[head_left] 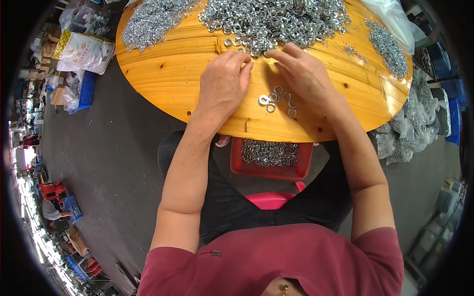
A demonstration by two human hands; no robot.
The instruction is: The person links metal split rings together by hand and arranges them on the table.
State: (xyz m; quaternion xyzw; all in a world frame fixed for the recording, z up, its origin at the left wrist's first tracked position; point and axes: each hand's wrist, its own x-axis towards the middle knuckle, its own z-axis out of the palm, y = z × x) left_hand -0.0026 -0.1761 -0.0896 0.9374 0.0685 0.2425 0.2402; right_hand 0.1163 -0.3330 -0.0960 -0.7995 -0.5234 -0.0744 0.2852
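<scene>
Both hands are at the near edge of a large heap of metal rings (276,22) on a round wooden table (168,89). My left hand (223,81) has its fingers curled and its thumb close to the index finger; whatever lies between them is hidden. Beside its fingertips are a few loose rings (228,43). My right hand (307,71) is bent at the knuckles with its fingers apart, its index fingertip touching the heap's edge. Between my forearms, several separate rings (271,107) lie in a small loose group on the wood.
Smaller piles of tiny metal parts lie at the table's left (150,24) and right (387,47). Below the near edge, a red tray (271,172) holds more small metal parts. Filled clear bags (407,130) stand at right; a blue crate (87,91) stands at left.
</scene>
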